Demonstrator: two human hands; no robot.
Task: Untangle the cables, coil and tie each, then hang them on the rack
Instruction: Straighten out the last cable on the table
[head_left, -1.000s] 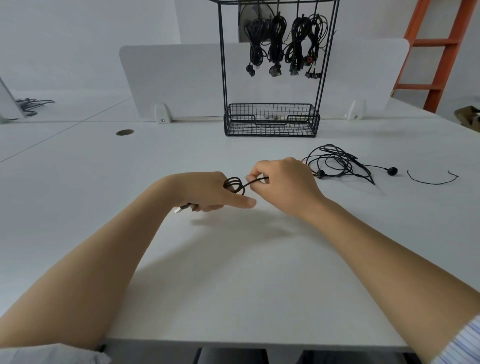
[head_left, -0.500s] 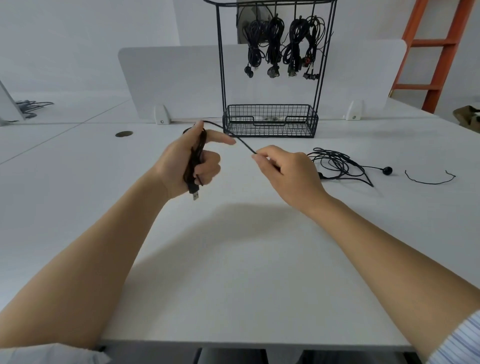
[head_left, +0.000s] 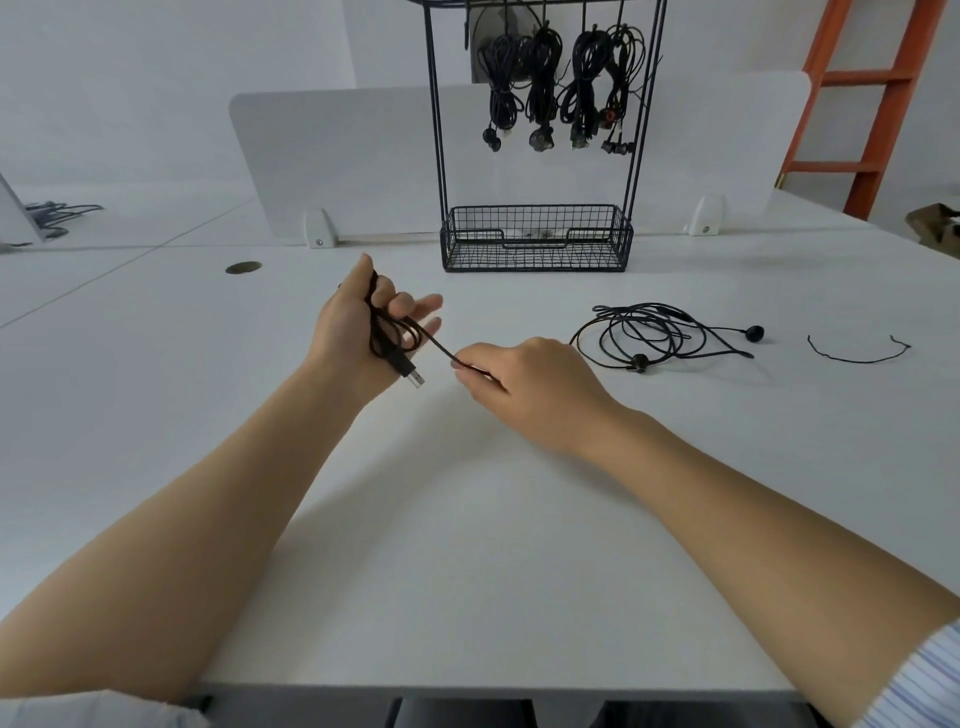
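Note:
My left hand (head_left: 358, 332) holds a coiled black USB cable (head_left: 389, 340) in its palm, thumb pressed on the loops, with the silver plug (head_left: 415, 378) hanging below. My right hand (head_left: 524, 382) pinches the free end of that same cable, drawn tight between both hands. A tangled black earphone cable (head_left: 660, 335) lies on the white table to the right of my right hand. Farther right lies a short black tie wire (head_left: 857, 356). The black wire rack (head_left: 535, 130) stands at the back with several coiled cables (head_left: 561, 88) hanging from its top bar.
The rack's mesh basket (head_left: 535, 241) sits on the table (head_left: 467, 545) before a white divider panel (head_left: 337, 156). A round cable hole (head_left: 242, 267) is at the left. An orange ladder (head_left: 878, 104) stands at the back right.
My left hand turned and lowered, and the coil now lies across its palm. My right hand moved down and toward me, wrapping the cable's free end around the coil.

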